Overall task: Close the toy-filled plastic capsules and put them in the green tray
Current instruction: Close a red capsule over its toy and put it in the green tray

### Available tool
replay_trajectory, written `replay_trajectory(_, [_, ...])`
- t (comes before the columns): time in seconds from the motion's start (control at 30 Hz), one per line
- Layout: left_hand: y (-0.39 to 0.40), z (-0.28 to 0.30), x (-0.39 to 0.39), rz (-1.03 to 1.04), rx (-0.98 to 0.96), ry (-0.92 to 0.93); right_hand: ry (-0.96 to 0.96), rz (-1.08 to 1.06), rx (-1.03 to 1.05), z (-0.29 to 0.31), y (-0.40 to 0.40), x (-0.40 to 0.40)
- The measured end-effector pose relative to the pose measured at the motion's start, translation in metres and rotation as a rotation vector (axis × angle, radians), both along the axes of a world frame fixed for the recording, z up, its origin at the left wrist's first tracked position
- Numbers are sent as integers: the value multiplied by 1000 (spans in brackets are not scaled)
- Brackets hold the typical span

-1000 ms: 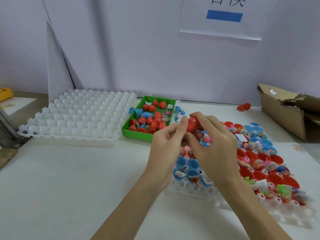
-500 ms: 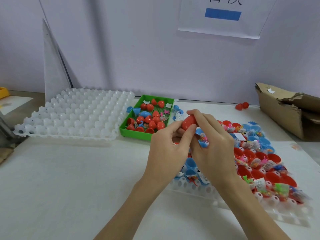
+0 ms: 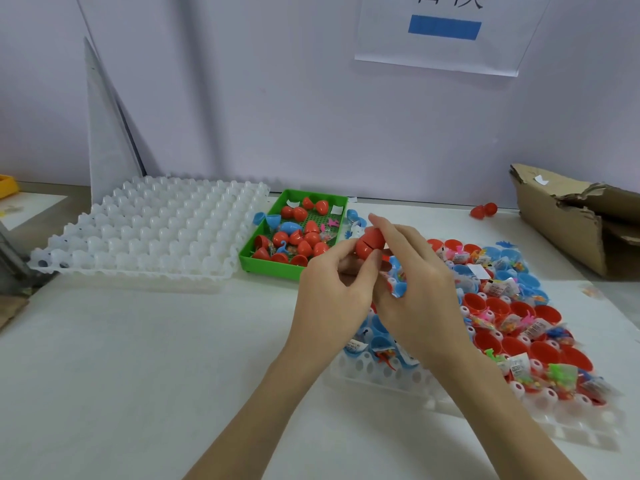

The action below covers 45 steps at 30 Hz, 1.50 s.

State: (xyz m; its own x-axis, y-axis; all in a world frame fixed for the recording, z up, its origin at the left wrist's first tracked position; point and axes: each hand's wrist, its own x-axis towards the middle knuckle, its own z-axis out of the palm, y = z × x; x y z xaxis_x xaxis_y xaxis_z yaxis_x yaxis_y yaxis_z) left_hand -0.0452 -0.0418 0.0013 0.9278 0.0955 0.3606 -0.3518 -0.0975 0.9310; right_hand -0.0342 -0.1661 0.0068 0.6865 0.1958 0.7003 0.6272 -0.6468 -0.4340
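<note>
A red capsule (image 3: 369,243), its two halves nearly together with a thin seam showing, is pinched between my left hand (image 3: 332,296) and my right hand (image 3: 415,289). Both hands hover just right of the green tray (image 3: 266,266), which holds several red capsules and a blue one (image 3: 290,227). My right hand's lower fingers also hold a blue half with a toy packet (image 3: 398,285). Under and to the right of my hands lies a white holder tray (image 3: 381,372) with several open red and blue halves filled with toy packets.
A large empty white cell tray (image 3: 149,230) lies left of the green tray. Loose blue halves (image 3: 268,220) sit beside the green tray. A torn cardboard box (image 3: 581,220) stands at the far right, with a red capsule (image 3: 484,210) near the wall.
Both hands have turned the red capsule and pressed its halves closer, staying next to the green tray's right edge.
</note>
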Motion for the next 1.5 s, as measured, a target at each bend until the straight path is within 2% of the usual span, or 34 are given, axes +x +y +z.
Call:
replay_trajectory(0.1, [3,-1,2,-49,-35,41,117,128,78,1,-2,-1])
replay_trajectory(0.2, [9,-1,5,-51,-61,53,188,191,253,6,-6,0])
replay_trajectory(0.3, [13,0,6,-64,-4,19,196,210,400,12,-10,3])
replay_trajectory(0.47, [10,-2,6,-45,46,5,363,300,585,13,-14,4])
replay_trajectory(0.63, [13,-1,5,-1,114,-42,364,302,568,13,-13,3])
replay_trajectory(0.97, [12,3,0,78,257,-13,276,231,341,8,-17,8])
replay_trajectory(1.07, [12,2,1,103,287,-11,282,216,361,3,-16,9])
replay_trajectory(1.23, [11,2,1,46,164,28,365,247,499,4,-14,8])
replay_trajectory(1.4, [12,5,0,-32,-174,94,349,263,580,7,-13,5])
replay_trajectory(1.5, [11,6,-1,-95,-296,119,319,263,598,10,-11,3])
